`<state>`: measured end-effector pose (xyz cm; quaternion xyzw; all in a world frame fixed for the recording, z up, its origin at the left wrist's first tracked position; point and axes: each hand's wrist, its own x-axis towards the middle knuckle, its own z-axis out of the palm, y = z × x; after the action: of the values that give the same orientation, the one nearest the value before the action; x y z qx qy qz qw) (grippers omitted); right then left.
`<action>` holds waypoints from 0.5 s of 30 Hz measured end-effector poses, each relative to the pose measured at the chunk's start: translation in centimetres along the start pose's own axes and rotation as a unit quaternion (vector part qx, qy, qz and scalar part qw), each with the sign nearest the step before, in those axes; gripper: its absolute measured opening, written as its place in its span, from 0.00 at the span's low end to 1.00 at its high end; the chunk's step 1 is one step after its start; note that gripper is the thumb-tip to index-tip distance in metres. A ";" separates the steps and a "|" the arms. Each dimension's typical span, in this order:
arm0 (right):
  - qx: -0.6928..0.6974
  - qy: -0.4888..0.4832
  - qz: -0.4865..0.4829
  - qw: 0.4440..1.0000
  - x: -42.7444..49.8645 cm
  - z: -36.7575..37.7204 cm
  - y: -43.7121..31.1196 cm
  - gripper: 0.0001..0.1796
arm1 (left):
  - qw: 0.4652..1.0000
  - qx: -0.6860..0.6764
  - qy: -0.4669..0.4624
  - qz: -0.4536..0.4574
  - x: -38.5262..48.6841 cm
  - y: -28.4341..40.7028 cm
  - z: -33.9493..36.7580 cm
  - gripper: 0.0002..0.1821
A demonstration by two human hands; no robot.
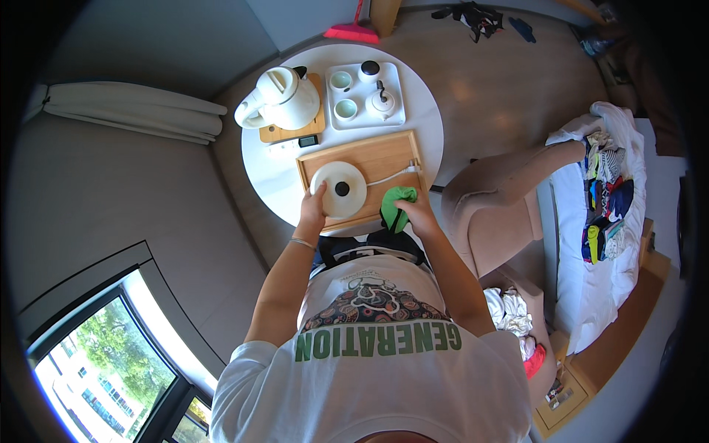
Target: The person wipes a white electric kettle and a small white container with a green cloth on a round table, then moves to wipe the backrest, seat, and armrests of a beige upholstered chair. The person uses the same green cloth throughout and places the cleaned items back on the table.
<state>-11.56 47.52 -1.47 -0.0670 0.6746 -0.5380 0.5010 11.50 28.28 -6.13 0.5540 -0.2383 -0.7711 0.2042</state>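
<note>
A round white kettle power base (327, 194) with a black hub lies over the wooden tray (382, 145). My left hand (313, 207) grips its left rim, the thumb on top. From the base a white cord (388, 177) runs right to a plug (411, 167) by the tray's right edge. In my right hand (416, 211) is a bunched green cloth (399, 202) with a dark edge, just above the tray's front right corner. Whether the base is lifted off the tray I cannot tell.
On the round white table (426, 116), a white kettle (288, 99) stands on a wooden board (310, 130). Beside it a white tray (363, 124) holds two cups, a teapot (380, 103) and a black-lidded jar (369, 71). A beige armchair (498, 205) stands right, before a bed (570, 277) with folded clothes.
</note>
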 end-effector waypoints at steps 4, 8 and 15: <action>0.067 0.026 0.068 0.995 0.4 -0.5 0.1 0.18 | 0.930 0.322 0.127 0.127 -0.1 0.3 -0.9 0.34; 0.156 0.033 0.066 0.985 0.4 0.2 -1.5 0.17 | 0.830 0.504 0.111 0.213 -1.5 -0.2 0.0 0.44; 0.148 0.002 0.048 0.988 0.9 3.0 -2.3 0.16 | 0.746 0.605 0.045 0.273 -3.3 2.4 0.2 0.48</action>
<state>-10.77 44.01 0.10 0.0413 0.5913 -0.6074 0.5289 12.41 28.28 -2.17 0.5066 -0.7868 -0.3504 0.0387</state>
